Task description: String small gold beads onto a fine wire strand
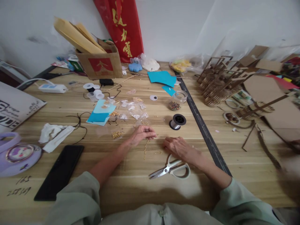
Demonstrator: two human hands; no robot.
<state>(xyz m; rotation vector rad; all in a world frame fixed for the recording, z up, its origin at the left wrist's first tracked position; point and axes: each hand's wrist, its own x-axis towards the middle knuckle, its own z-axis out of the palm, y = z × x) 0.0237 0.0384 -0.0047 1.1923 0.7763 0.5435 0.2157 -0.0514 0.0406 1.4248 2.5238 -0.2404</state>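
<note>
My left hand (144, 133) is closed in a pinch, with a thin gold chain (145, 150) hanging from it onto the wooden table (126, 190). A tiny gold ring shows near its fingertips. My right hand (175, 146) rests low over the table just right of it, fingers curled down; whatever its fingertips hold is hidden. Between the hands and the scissors lie small gold pieces (158, 152). White-handled scissors (168, 168) lie below my right hand, blades pointing left. A spool of fine wire (178, 121) stands beyond that hand.
Gold beads (116, 134), small bags of findings (136, 109) and blue cards (99, 115) lie left of centre. Beyond the spool is a bead jar (175, 105). A black phone (59, 172) lies left; woven baskets (215, 84) stand right. A cardboard box (100, 65) is at the back.
</note>
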